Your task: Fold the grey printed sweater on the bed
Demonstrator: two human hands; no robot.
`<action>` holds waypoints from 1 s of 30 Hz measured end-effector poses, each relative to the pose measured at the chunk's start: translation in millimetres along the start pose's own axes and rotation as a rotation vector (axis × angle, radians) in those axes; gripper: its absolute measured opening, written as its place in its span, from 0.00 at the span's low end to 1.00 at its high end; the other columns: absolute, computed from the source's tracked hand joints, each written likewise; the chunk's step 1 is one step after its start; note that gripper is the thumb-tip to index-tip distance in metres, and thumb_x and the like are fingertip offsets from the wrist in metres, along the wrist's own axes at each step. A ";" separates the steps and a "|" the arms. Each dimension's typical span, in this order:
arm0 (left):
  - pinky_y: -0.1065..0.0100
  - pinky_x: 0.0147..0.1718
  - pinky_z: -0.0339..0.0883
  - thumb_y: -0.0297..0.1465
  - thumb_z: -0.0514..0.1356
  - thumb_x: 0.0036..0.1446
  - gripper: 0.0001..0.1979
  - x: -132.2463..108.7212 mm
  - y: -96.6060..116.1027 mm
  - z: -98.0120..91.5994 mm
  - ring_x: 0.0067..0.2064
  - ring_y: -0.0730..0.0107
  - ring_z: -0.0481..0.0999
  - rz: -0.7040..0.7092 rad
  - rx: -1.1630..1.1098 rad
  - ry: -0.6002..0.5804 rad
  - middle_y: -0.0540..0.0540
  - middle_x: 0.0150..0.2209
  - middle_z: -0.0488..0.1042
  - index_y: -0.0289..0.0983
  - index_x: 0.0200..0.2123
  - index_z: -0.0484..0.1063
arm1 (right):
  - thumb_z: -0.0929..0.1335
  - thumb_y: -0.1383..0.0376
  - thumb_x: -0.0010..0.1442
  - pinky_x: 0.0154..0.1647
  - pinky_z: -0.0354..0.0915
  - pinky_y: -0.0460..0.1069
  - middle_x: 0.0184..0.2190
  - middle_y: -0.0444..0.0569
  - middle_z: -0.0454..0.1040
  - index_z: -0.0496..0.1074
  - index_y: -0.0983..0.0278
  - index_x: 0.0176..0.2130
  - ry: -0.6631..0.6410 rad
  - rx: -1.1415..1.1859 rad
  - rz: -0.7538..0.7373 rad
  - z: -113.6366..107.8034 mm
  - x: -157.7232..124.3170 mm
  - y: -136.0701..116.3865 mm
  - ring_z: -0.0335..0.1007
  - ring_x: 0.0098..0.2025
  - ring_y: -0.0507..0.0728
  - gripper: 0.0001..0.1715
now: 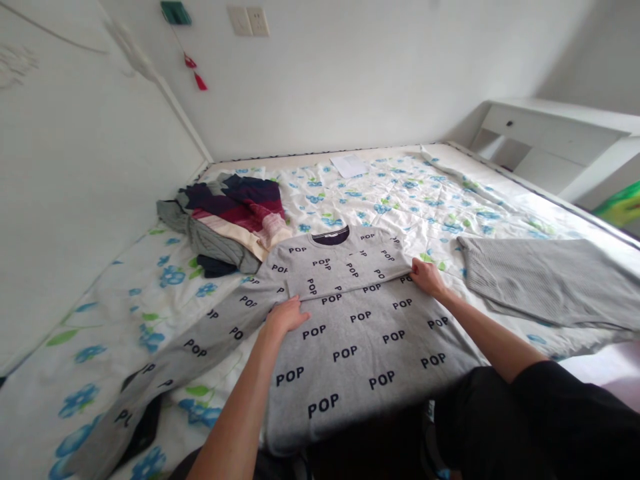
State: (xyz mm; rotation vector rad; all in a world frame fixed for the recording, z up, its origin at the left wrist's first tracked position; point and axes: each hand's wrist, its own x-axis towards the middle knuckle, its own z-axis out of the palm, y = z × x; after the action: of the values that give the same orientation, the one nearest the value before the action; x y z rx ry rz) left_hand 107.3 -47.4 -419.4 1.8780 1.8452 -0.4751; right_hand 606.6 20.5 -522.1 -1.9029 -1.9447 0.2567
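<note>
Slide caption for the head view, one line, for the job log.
Left hand and right hand rest on a folded-over grey POP-print sweatshirt on a floral bedsheet.

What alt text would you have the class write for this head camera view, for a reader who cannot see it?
The left hand and right hand rest on the fold of a grey sweatshirt printed with dark "POP" lettering, lying on a floral bed cover. A pile of clothes lies to its left, a grey ribbed garment to its right.

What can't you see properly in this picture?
All in the head view:
The grey POP sweatshirt under the left hand and right hand: the hands cover it.
The clothes pile: top clothes hide the lower ones.
The paper: too small to make out.
The green thing: cut off by the right edge.
The ribbed grey garment: its end is cut off by the right edge.
</note>
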 end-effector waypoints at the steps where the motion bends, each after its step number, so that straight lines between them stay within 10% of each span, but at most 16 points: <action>1: 0.60 0.77 0.62 0.40 0.64 0.71 0.28 0.2 -0.2 0.2 0.80 0.49 0.68 0.003 0.001 0.002 0.39 0.83 0.61 0.41 0.71 0.79 | 0.70 0.70 0.60 0.37 0.55 0.50 0.29 0.46 0.77 0.75 0.59 0.36 -0.013 -0.042 -0.007 1.1 0.2 -2.8 0.69 0.33 0.58 0.05; 13: 0.57 0.77 0.62 0.40 0.62 0.71 0.30 -4.0 0.2 -1.5 0.80 0.48 0.68 0.017 0.007 -0.007 0.39 0.83 0.60 0.40 0.73 0.77 | 0.67 0.73 0.63 0.42 0.58 0.52 0.41 0.55 0.75 0.76 0.61 0.34 0.096 -0.154 -0.086 2.8 5.7 -7.1 0.68 0.44 0.62 0.10; 21: 0.58 0.76 0.63 0.40 0.64 0.67 0.32 -3.4 1.5 -2.1 0.79 0.49 0.70 -0.001 -0.028 0.006 0.41 0.82 0.62 0.42 0.72 0.78 | 0.71 0.74 0.56 0.48 0.65 0.49 0.41 0.51 0.82 0.81 0.61 0.38 -0.242 0.001 -0.118 -1.9 14.3 -2.8 0.75 0.44 0.60 0.12; 30: 0.59 0.76 0.64 0.40 0.64 0.68 0.30 -3.5 2.5 -2.0 0.80 0.48 0.69 -0.001 -0.005 0.006 0.40 0.82 0.62 0.41 0.70 0.79 | 0.78 0.54 0.63 0.45 0.71 0.50 0.34 0.47 0.85 0.82 0.59 0.35 -0.203 0.191 0.150 -4.5 18.5 22.3 0.80 0.39 0.60 0.13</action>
State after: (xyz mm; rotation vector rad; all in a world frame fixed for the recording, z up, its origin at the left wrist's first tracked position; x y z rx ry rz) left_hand 109.5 -49.2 -415.6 1.8767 1.8497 -0.4652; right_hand 629.0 39.2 -524.2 -1.9602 -1.8259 0.6784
